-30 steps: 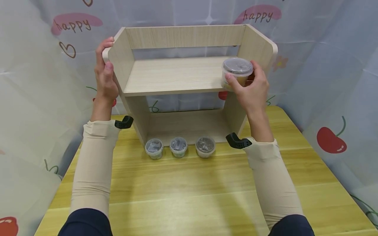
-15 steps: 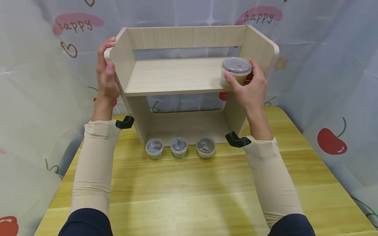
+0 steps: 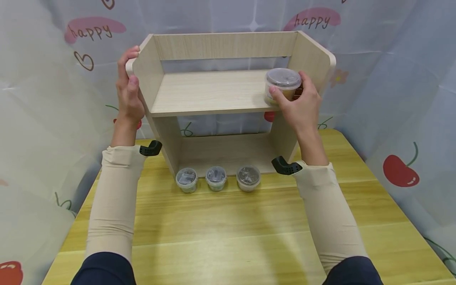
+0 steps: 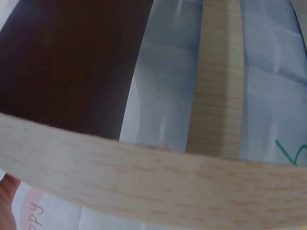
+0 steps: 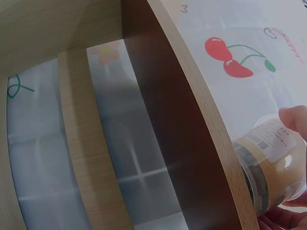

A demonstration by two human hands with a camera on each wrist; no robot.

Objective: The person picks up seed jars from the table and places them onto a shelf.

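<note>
At the right end of the upper board of a pale wooden shelf (image 3: 213,91), my right hand (image 3: 304,103) grips a clear lidded plastic cup (image 3: 283,78) between thumb and fingers. The right wrist view shows the label and the tan and dark contents of this cup (image 5: 268,158), close to the board's front edge. My left hand (image 3: 129,95) holds the front edge of the shelf's left side panel, thumb in front and fingers behind. Only a bit of the left hand (image 4: 7,201) enters the left wrist view.
Along the shelf's lower front edge stand three smaller lidded cups: the left cup (image 3: 187,180), the middle cup (image 3: 215,178) and the right cup (image 3: 248,178). They rest on a yellow wooden table (image 3: 221,229). A printed curtain (image 3: 399,99) surrounds the table's back and sides.
My right hand has shifted slightly left and inward with the cup over the upper board. The left hand keeps its hold on the side panel.
</note>
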